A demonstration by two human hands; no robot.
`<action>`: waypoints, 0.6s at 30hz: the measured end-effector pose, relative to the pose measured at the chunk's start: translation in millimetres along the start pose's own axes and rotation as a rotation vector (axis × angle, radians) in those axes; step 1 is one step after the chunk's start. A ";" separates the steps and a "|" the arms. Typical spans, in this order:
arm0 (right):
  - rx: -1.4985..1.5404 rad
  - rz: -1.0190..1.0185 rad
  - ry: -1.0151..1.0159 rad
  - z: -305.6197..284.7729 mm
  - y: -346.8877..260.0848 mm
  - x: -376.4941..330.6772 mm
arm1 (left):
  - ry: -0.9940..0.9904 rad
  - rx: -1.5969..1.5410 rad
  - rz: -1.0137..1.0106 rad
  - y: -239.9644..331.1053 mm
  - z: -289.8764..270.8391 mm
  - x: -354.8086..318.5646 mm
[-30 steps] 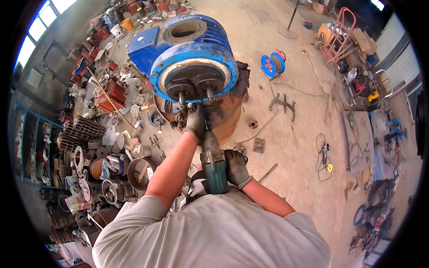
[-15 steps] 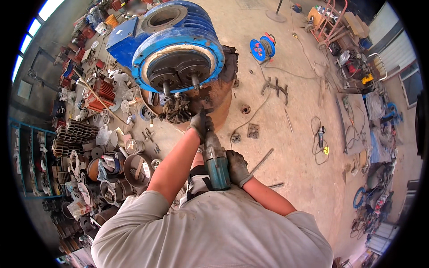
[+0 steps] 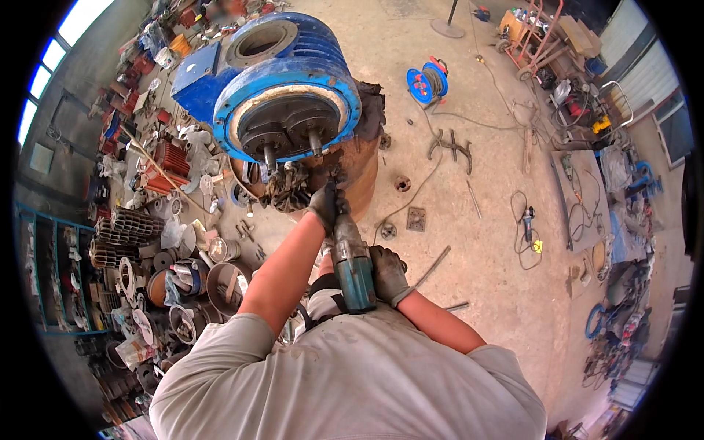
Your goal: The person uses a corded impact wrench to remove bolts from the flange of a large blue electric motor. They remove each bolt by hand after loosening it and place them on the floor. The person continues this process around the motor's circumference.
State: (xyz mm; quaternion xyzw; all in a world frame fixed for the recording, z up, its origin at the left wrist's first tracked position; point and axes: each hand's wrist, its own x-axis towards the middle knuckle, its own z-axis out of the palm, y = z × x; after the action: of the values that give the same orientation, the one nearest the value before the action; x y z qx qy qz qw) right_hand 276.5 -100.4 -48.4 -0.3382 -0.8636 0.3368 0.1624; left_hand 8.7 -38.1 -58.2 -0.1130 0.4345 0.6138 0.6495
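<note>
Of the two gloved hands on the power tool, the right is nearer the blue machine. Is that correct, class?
No: the head view shows the left hand nearer the blue machine; the right hand is farther back. Both are gloved and on the power tool.

Your impact wrench (image 3: 354,273), teal behind and grey ahead, is held before you. It points forward, slightly left.

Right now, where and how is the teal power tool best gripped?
Probably at two spots: left hand from the left at its narrow front end, right hand from the right beside its teal rear body. The power tool is long and points toward the blue housing, so spaced grips should steady it.
</note>
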 end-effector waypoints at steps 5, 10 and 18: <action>0.038 -0.025 -0.001 8.0 5.2 1.2 | 0.016 -0.039 -0.064 4.4 -10.1 13.5; 0.033 0.000 -0.006 12.7 7.5 6.9 | 0.088 0.062 -0.034 3.3 -13.3 26.7; 0.194 0.012 0.110 -7.8 1.1 17.0 | -0.308 0.187 0.022 -16.9 24.5 -50.8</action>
State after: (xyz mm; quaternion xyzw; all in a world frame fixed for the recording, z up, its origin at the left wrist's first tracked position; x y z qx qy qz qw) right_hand 268.8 -84.4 -42.6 -0.3441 -0.8146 0.4007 0.2395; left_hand 40.9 -60.7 -14.4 0.0480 0.3861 0.5879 0.7092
